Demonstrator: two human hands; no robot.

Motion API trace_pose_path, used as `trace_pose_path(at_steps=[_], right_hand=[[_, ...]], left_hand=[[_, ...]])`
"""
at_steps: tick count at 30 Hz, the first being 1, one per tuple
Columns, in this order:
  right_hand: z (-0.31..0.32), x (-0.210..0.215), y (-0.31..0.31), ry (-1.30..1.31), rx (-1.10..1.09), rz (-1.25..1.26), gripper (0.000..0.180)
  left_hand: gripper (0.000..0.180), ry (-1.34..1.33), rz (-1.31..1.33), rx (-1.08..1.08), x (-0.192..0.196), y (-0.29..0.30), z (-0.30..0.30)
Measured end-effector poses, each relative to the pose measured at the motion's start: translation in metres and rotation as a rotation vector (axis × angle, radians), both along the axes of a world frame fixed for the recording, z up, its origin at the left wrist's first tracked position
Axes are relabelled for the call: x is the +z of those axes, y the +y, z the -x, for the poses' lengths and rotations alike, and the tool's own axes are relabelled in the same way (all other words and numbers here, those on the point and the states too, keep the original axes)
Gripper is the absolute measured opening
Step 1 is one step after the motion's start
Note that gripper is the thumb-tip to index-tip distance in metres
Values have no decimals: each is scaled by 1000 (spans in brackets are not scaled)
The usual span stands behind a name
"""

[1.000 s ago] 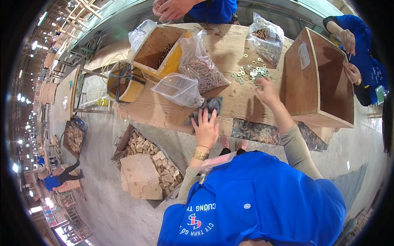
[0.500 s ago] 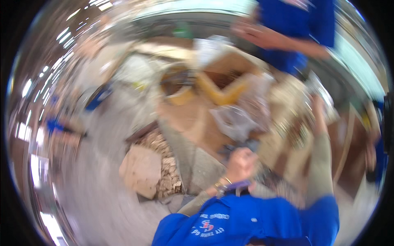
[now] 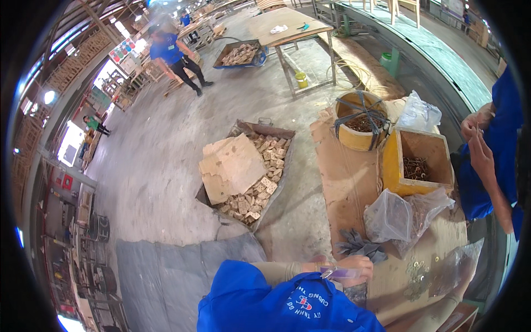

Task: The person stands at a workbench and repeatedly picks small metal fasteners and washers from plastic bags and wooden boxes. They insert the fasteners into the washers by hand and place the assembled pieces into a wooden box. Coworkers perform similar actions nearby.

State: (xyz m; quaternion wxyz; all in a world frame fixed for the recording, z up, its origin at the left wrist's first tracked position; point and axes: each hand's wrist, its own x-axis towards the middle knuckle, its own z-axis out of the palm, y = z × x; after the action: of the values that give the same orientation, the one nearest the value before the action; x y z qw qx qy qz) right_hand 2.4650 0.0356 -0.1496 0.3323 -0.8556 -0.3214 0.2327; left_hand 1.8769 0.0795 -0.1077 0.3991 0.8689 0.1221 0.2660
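Observation:
My left hand [image 3: 358, 268] is curled at the near edge of the worktop, just below a dark grey glove [image 3: 362, 245]. A purple strap [image 3: 338, 273] lies across its wrist, and what the fingers hold, if anything, is hidden. At the lower right, my right forearm [image 3: 442, 311] reaches to a clear plastic bag [image 3: 454, 268]; that hand closes on the bag, its fingers partly hidden. Small metal washers [image 3: 416, 279] lie loose on the cardboard between my hands. Beyond the glove rest a clear bag [image 3: 388, 216] and another bag [image 3: 423, 218] of small parts.
A yellow box [image 3: 391, 166] and a round yellow tub [image 3: 354, 139] hold small metal hardware. To the left stands a cart [image 3: 287, 134] of wooden blocks. A co-worker's hands [image 3: 480, 138] are at the right; another person [image 3: 172, 55] walks farther off.
My view has swung to the left, so the worktop now sits farther right and more floor shows. My right hand with the clear bag appears lower, near the cardboard. The earlier frame is blurred.

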Motion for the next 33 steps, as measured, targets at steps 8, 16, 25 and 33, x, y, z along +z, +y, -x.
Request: trace_pose_path(at_steps=[8,16,25,33], right_hand=[[37,-10,13,-615,168,568,38],[44,-12,21,-733,-1,650,53],[107,47,64,-355,-326,595,56],[99,36,53,-357,-338,476,54]], left_hand=[[12,81,10,68,8,2,-2],[16,91,-35,-77,0,7,-13],[16,120,45,-155,18,7,-61],[22,174,46,-362,11,14,-143]])
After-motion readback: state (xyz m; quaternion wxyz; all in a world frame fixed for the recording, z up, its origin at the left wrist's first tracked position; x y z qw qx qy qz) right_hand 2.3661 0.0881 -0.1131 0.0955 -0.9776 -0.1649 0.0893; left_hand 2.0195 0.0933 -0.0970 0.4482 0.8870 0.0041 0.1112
